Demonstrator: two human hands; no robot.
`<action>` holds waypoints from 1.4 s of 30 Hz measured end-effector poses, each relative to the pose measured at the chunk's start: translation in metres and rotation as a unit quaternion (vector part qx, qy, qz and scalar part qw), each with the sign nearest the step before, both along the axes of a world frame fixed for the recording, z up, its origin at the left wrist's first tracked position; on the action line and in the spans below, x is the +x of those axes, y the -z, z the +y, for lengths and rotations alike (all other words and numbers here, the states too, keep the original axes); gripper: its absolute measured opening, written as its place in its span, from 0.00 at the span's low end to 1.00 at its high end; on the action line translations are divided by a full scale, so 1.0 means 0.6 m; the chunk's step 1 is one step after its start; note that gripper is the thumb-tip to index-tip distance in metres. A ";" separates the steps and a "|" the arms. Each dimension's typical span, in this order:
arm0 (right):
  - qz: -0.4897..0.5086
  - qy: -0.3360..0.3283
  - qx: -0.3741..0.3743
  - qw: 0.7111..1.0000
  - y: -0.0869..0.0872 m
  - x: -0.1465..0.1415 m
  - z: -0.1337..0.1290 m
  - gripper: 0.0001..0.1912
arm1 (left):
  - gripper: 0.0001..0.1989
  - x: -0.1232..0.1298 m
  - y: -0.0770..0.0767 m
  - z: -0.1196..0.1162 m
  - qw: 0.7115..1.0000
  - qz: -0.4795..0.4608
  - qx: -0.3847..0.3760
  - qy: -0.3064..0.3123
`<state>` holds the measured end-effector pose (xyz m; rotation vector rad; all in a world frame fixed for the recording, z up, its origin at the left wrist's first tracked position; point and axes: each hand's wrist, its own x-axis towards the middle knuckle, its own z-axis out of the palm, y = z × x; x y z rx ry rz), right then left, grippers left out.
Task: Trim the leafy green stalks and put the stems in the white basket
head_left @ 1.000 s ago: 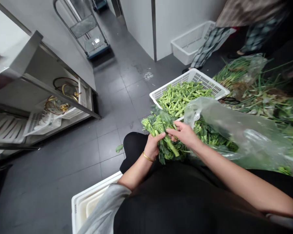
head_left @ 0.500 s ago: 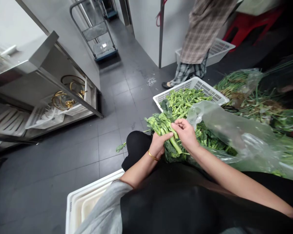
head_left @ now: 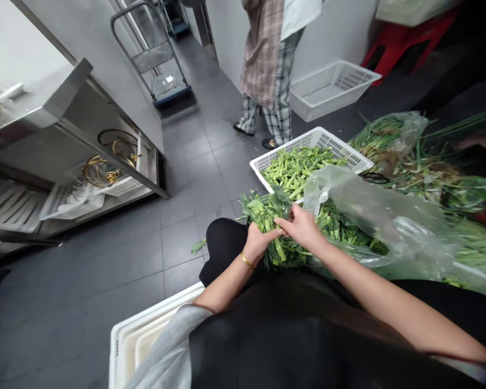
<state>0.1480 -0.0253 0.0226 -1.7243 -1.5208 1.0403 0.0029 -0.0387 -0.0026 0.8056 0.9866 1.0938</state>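
My left hand (head_left: 258, 241), with a gold bangle at the wrist, is closed around a leafy green vegetable bunch (head_left: 263, 212) above my lap. My right hand (head_left: 302, 227) pinches at the same greens, its fingertips close to my left thumb. Just beyond them, a white slotted basket (head_left: 350, 156) holds many cut green stems (head_left: 297, 167). To the right of my hands, an open clear plastic bag (head_left: 372, 202) has dark leafy greens (head_left: 344, 232) in its mouth.
A person in checked trousers (head_left: 282, 108) stands past the basket, near another white basket (head_left: 319, 94). Spring onions (head_left: 383, 132) lie at right. A steel shelf (head_left: 117, 156) and a trolley (head_left: 168, 81) are at left. White trays (head_left: 119, 346) sit lower left.
The other person has moved left, showing more of the far basket. My right hand has shifted slightly left and down, and the thick stem between my hands is less visible.
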 end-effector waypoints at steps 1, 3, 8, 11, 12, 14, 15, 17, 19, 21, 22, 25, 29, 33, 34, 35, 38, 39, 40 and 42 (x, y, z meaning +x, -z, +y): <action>0.023 0.000 0.001 1.000 0.005 -0.004 0.000 0.11 | 0.18 0.004 -0.002 0.001 1.000 -0.006 -0.007 -0.002; 0.023 -0.008 0.059 0.998 0.013 -0.010 -0.005 0.10 | 0.16 0.011 -0.004 0.005 0.999 -0.023 -0.039 -0.017; -0.097 -0.110 0.329 0.933 0.029 -0.005 -0.056 0.07 | 0.14 0.013 -0.003 0.015 0.991 -0.057 -0.092 -0.079; -0.051 -0.208 0.348 0.913 0.029 0.009 -0.077 0.09 | 0.11 -0.002 -0.008 0.018 0.989 -0.035 -0.127 -0.063; -0.022 -0.212 0.343 0.915 0.026 0.015 -0.074 0.09 | 0.12 -0.007 -0.012 0.019 0.990 -0.034 -0.130 -0.042; 0.033 -0.165 0.304 0.938 0.015 0.024 -0.053 0.06 | 0.14 -0.013 -0.022 0.018 0.992 -0.047 -0.118 0.010; 0.059 -0.134 0.265 0.953 0.008 0.025 -0.039 0.06 | 0.16 -0.012 -0.027 0.017 0.992 -0.055 -0.108 0.037; 0.090 -0.090 0.190 0.973 -0.006 0.022 -0.015 0.09 | 0.17 -0.005 -0.033 0.016 0.992 -0.065 -0.092 0.061; 0.080 -0.100 0.197 0.972 -0.013 0.011 -0.011 0.07 | 0.15 0.004 -0.031 0.017 0.992 -0.075 -0.100 0.033; 0.054 -0.159 0.275 0.947 -0.007 0.001 -0.031 0.07 | 0.12 0.007 -0.024 0.024 0.988 -0.086 -0.127 -0.025; 0.043 -0.192 0.307 0.931 0.002 -0.001 -0.046 0.08 | 0.11 0.004 -0.020 0.029 0.985 -0.093 -0.140 -0.051; 0.017 -0.206 0.280 0.938 0.044 0.019 -0.086 0.09 | 0.09 -0.024 -0.012 0.044 0.976 -0.118 -0.181 -0.035; -0.084 -0.186 0.133 0.970 0.077 0.063 -0.068 0.10 | 0.10 -0.064 -0.021 0.044 0.959 -0.158 -0.224 0.071; 0.022 -0.186 0.057 0.981 0.023 0.050 -0.007 0.17 | 0.13 -0.054 -0.035 0.021 0.966 -0.136 -0.191 0.110; 0.054 -0.171 0.051 0.982 0.003 0.036 0.003 0.15 | 0.14 -0.045 -0.038 0.015 0.972 -0.126 -0.170 0.102; 0.066 -0.150 0.058 0.985 -0.014 0.020 0.007 0.12 | 0.14 -0.035 -0.040 0.012 0.978 -0.116 -0.148 0.084; 0.031 -0.104 0.129 0.986 -0.038 -0.024 -0.015 0.11 | 0.13 -0.012 -0.047 0.010 0.990 -0.097 -0.103 -0.015; 0.009 -0.130 0.170 0.977 -0.038 -0.032 -0.030 0.11 | 0.12 -0.008 -0.048 0.012 0.990 -0.093 -0.101 -0.036; -0.014 -0.178 0.212 0.961 -0.035 -0.035 -0.045 0.10 | 0.12 -0.007 -0.049 0.014 0.990 -0.088 -0.102 -0.047; -0.072 -0.282 0.264 0.920 -0.028 -0.023 -0.064 0.10 | 0.13 -0.011 -0.050 0.018 0.991 -0.071 -0.099 -0.047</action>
